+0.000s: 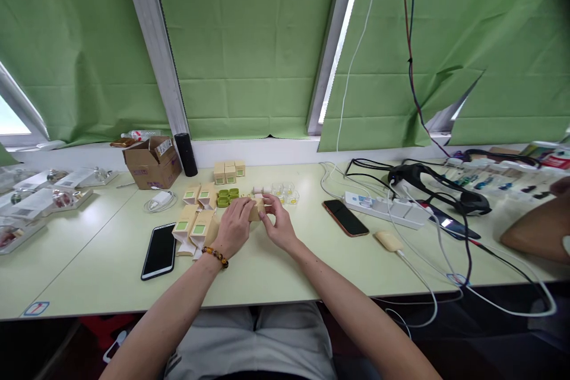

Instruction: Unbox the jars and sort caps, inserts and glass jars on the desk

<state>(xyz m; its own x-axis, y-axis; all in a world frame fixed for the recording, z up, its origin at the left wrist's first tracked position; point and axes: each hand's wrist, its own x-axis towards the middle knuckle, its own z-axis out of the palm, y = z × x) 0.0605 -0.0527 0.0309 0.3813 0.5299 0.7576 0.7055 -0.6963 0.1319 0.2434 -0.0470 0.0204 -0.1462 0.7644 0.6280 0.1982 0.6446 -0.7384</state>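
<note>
Over the middle of the table, my left hand (235, 222) and my right hand (278, 222) are both closed on a small tan cardboard box (255, 211), one from each side. Left of my left hand stand several tan boxes with green label squares (200, 230), their lower flaps loose. Just behind it sit green square containers (228, 196). Clear round cups with yellow bits (285, 193) lie behind my right hand, with a small white object (260, 190) beside them. Closed tan boxes (230, 172) are grouped farther back.
A black phone (159, 251) lies on the left, an orange-edged phone (345, 217) on the right. Beyond it are a power strip (385, 210), cables and a black headset (439, 187). An opened carton (152, 162) and black cylinder (186, 154) stand at the back. Another person's arm (541, 225) rests far right.
</note>
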